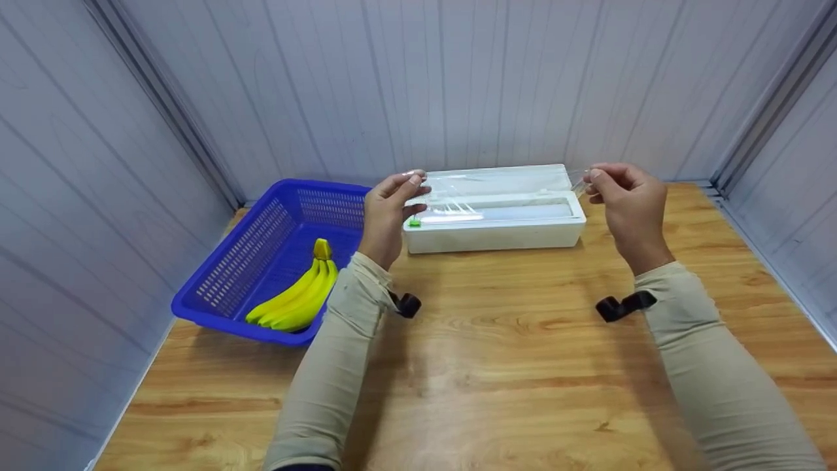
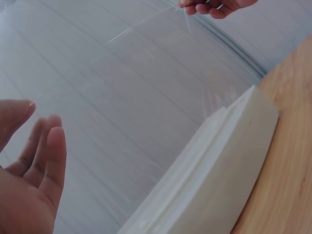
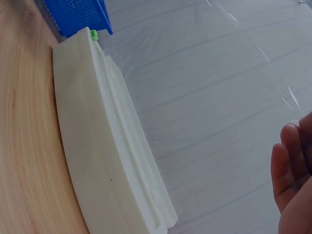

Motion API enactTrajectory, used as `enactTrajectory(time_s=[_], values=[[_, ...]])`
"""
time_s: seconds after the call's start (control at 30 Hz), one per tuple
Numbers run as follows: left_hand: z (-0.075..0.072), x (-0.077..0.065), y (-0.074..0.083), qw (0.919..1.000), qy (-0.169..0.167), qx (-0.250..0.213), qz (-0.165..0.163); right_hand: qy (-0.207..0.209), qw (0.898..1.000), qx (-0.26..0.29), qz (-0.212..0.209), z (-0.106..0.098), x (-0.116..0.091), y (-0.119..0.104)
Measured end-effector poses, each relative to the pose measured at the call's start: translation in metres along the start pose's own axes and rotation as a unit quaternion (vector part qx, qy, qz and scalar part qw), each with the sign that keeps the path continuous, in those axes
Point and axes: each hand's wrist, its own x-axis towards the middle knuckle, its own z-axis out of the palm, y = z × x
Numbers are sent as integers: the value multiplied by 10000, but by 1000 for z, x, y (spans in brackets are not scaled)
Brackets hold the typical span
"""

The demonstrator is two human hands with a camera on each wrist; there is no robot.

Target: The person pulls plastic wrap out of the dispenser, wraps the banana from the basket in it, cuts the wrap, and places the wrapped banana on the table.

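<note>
A sheet of clear plastic wrap (image 2: 141, 73) stretches up from a white wrap dispenser box (image 1: 497, 238), whose lid (image 1: 503, 176) stands raised at the back. My left hand (image 1: 390, 212) pinches one upper corner of the wrap between thumb and index finger, with the other fingers spread apart below. On the far side, my right hand (image 1: 633, 206) pinches the opposite corner, its fingers curled in. Both hands are above the table, one near each end of the box. A small green slider (image 1: 414, 223) sits at the box's left front corner.
Left of the box stands a blue plastic basket (image 1: 225, 261), partly covered by my left arm. A bunch of yellow bananas (image 1: 297, 297) lies inside it. Behind everything rises a pale panelled wall (image 1: 405, 85), and the wooden table (image 1: 510, 366) spreads out in front.
</note>
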Motion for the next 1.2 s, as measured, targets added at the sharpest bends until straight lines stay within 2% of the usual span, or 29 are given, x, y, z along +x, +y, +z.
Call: enactTrajectory(time_s=[0.23,0.53,0.87,1.2], values=[[4,1,6,9997,137,-111,165,19,9998,-216,-9,1,1,-2],[3,0,9,9994,107,-183,260,9,9997,-241,-57,3,0,-7],[2,-2,15,9994,64,-165,309,65,9973,-558,-465,3,-7,-13],[5,-4,19,9989,-19,-247,399,133,9976,-99,-665,1,-4,-19]])
